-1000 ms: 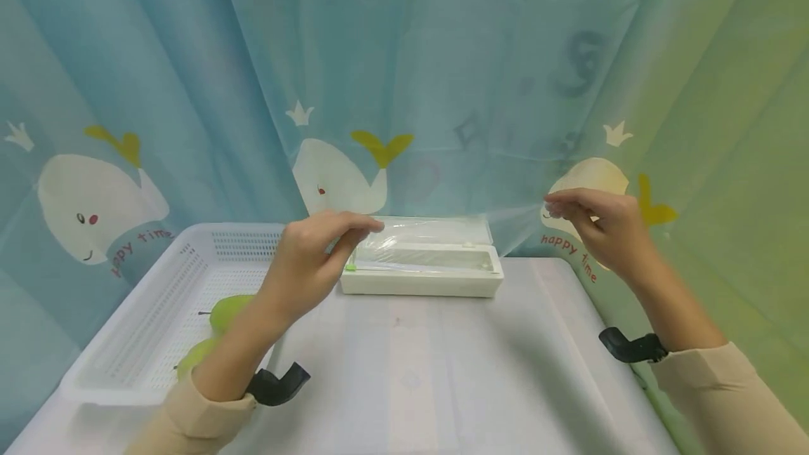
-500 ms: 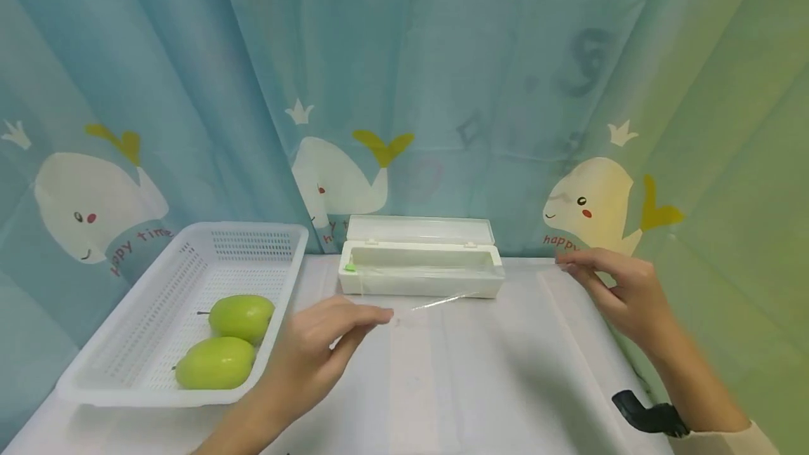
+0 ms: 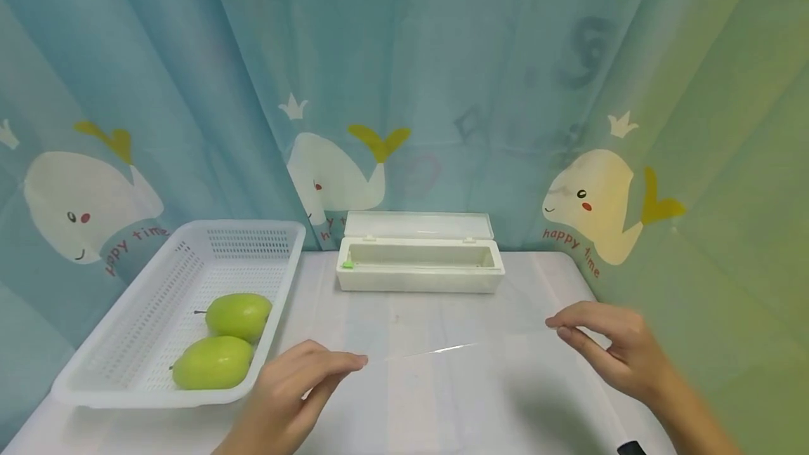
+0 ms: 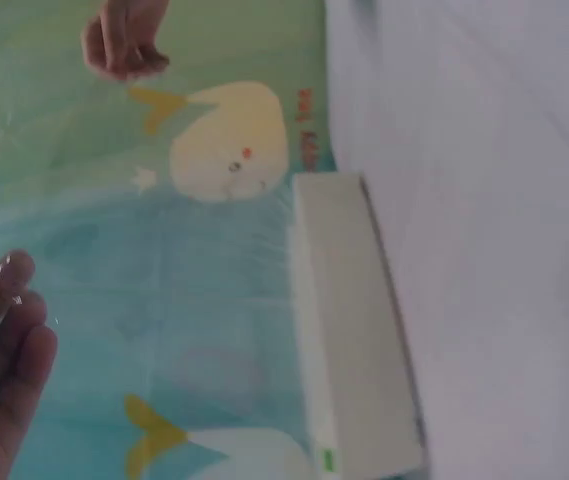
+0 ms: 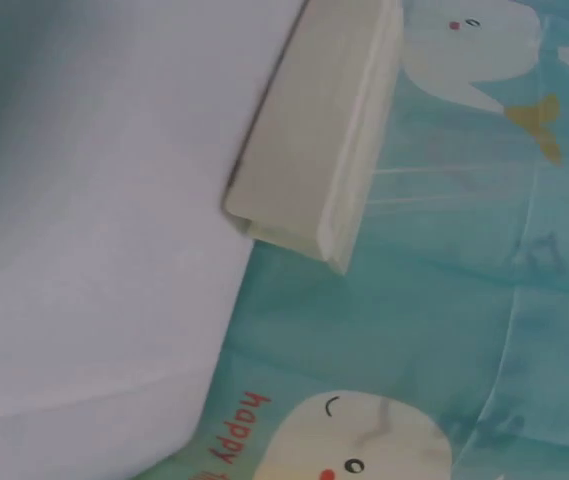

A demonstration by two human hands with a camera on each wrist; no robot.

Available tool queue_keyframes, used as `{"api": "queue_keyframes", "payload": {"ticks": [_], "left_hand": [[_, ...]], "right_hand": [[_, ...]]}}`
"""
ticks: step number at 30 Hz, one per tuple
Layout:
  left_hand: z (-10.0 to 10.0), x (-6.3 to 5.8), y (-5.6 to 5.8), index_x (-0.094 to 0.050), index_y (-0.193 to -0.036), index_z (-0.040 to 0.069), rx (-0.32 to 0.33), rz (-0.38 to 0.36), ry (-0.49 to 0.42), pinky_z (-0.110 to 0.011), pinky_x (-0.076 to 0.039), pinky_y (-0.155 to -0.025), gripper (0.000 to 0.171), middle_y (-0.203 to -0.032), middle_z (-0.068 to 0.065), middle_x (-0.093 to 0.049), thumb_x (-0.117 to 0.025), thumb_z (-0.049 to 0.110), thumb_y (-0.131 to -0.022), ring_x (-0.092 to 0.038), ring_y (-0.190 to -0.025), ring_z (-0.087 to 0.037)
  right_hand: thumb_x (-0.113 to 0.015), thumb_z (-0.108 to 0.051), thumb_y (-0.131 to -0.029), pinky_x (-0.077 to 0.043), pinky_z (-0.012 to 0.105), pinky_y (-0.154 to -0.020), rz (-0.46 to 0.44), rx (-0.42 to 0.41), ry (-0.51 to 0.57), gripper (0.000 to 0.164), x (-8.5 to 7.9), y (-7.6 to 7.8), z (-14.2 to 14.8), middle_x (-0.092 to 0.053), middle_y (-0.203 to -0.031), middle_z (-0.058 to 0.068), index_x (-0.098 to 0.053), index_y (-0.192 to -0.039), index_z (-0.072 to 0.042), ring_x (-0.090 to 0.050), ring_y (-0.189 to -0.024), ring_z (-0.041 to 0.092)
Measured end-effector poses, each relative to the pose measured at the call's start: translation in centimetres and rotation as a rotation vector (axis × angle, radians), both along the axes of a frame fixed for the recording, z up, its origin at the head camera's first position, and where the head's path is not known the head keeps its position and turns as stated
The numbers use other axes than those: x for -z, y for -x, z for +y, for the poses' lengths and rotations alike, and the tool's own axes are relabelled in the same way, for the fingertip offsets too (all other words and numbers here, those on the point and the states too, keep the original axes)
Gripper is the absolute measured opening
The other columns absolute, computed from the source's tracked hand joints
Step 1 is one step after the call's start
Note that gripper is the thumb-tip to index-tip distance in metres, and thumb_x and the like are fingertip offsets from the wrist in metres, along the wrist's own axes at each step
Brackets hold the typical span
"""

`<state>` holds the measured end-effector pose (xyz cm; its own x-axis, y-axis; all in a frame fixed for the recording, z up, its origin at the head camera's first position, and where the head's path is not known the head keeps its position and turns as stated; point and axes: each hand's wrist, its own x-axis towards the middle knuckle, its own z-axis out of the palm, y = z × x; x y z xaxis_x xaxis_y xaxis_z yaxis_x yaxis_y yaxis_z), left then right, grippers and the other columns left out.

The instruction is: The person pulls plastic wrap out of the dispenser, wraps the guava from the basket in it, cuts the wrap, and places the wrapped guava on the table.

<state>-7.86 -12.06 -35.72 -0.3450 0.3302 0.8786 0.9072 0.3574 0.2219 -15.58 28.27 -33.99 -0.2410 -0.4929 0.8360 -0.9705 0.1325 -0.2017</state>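
Left hand (image 3: 297, 388): fingertips and thumb together, pinching one side of the clear film.
Right hand (image 3: 619, 346): thumb against fingertips, pinching the film's other side.
Clear film (image 3: 451, 348): stretched between the two hands above the bench (image 3: 404, 416), its glinting edge nearer the person than the box; most of it too transparent to trace.
White box (image 3: 420, 281): on the bench near the curtain (image 3: 442, 90), lid raised.
White basket (image 3: 296, 251): left, holding two green fruits (image 3: 213, 364).
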Motion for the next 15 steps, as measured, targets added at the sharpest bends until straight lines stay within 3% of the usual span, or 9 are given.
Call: {"api": "queue_keyframes", "payload": {"ticks": [7,12,15], "left_hand": [[-0.9,1.5,-0.5,-0.073,-0.103,0.005,-0.01,-0.024,0.011,-0.01,-0.044,-0.062,0.021,-0.087,0.001,-0.071,-0.054,0.014,-0.104,-0.058,-0.073,-0.004],[-1.6,2.9,-0.5,-0.073,-0.101,0.007,-0.003,-0.013,0.061,-0.008,-0.044,-0.063,0.022,-0.084,0.004,-0.071,-0.053,0.014,-0.104,-0.058,-0.074,-0.002],[-2.1,3.9,-0.7,-0.073,-0.103,0.008,0.001,-0.046,0.102,-0.006,-0.045,-0.064,0.022,-0.085,0.007,-0.07,-0.052,0.015,-0.105,-0.058,-0.075,0.0]], "right_hand": [[-0.062,-0.001,-0.094,-0.053,0.018,-0.076,-0.016,-0.03,-0.084,0.011,1.6,-1.0,-0.3,-0.072,-0.088,0.001,-0.073,-0.094,-0.003,-0.067,-0.079,0.011],[-0.067,0.004,-0.088,-0.052,0.018,-0.075,-0.065,0.003,-0.141,0.017,3.9,-1.7,0.0,-0.072,-0.09,-0.003,-0.072,-0.098,-0.008,-0.066,-0.079,0.008],[-0.07,0.006,-0.082,-0.052,0.017,-0.074,-0.093,0.02,-0.175,0.026,5.5,-2.0,0.3,-0.072,-0.092,-0.006,-0.072,-0.1,-0.012,-0.066,-0.08,0.005]]}}
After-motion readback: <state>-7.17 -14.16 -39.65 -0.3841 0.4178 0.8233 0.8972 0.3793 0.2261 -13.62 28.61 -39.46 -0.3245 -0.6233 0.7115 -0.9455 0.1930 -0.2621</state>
